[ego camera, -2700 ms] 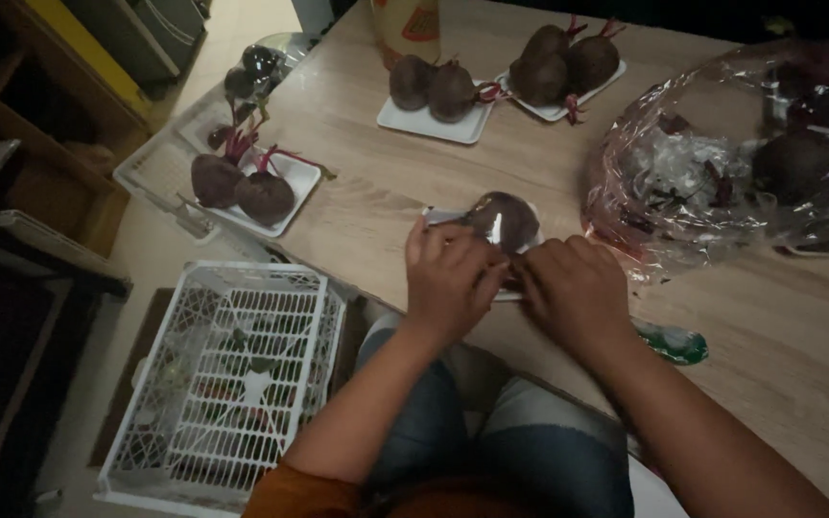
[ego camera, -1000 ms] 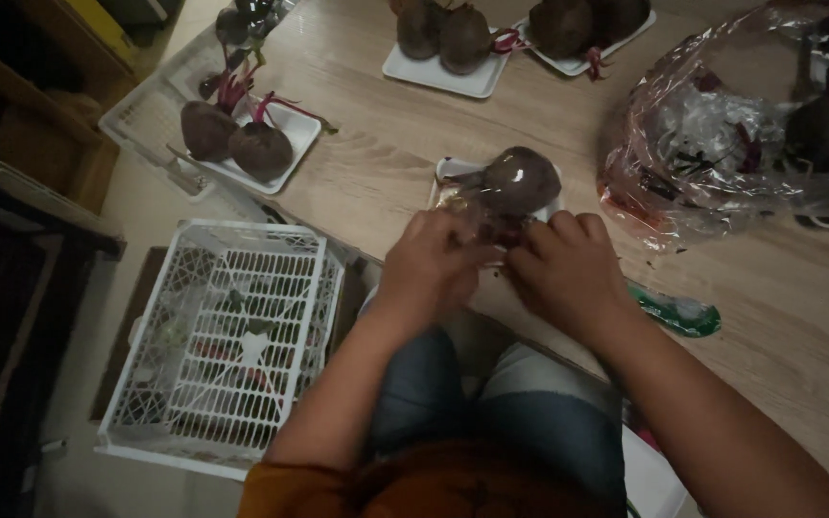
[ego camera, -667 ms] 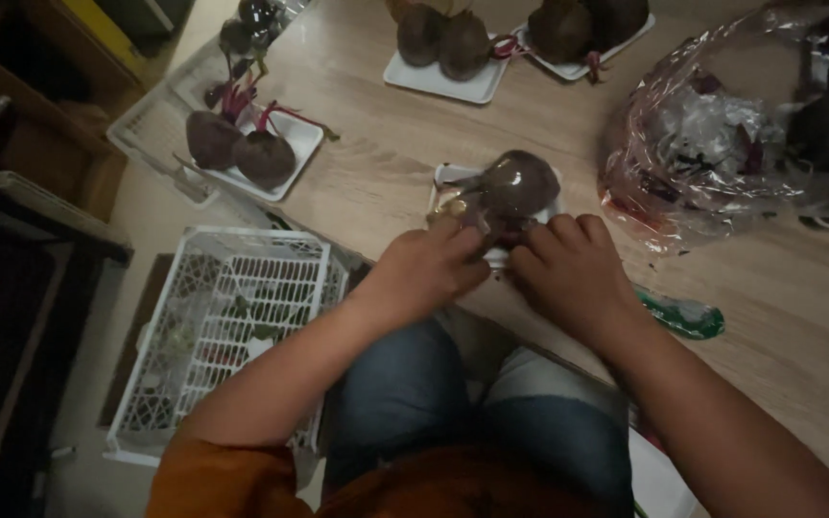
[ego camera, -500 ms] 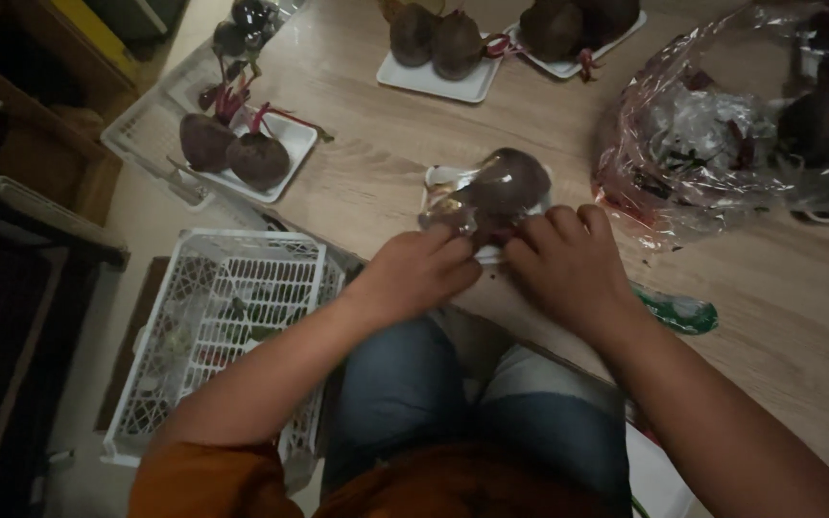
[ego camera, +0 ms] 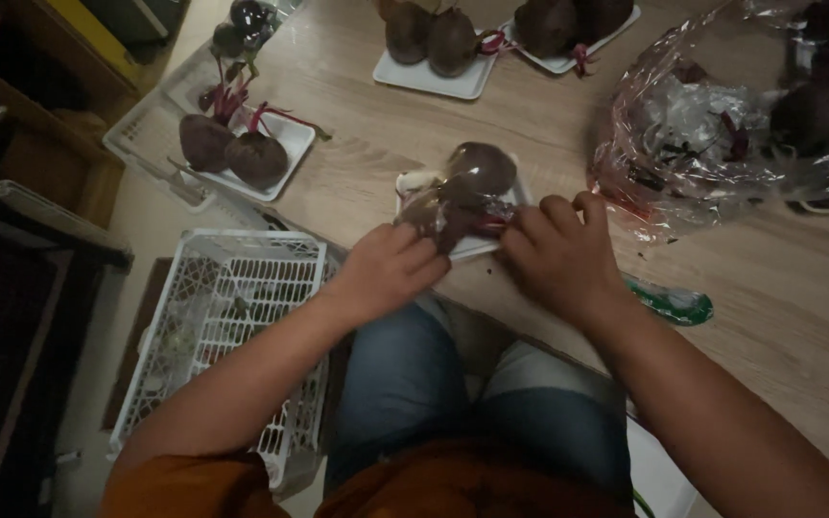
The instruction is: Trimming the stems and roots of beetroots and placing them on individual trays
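Note:
A small white tray (ego camera: 413,180) near the table's front edge carries two dark beetroots (ego camera: 480,169) under clear film. My left hand (ego camera: 384,270) grips the tray's near left side, fingers curled against the wrapped beetroot. My right hand (ego camera: 560,251) holds the near right side, fingertips pressed on the film by the red stalks. Both forearms reach in from below over my lap.
More white trays of beetroots sit at the left (ego camera: 285,144) and at the back (ego camera: 434,79). A large clear plastic bag (ego camera: 722,134) of beetroots lies at the right. A white plastic crate (ego camera: 242,307) stands on the floor left of my knees. A green-and-white scrap (ego camera: 675,303) lies near the table edge.
The view has shifted slightly. Both hands have stayed on the wrapped tray, working at its near edge; the tray has turned a little on the table.

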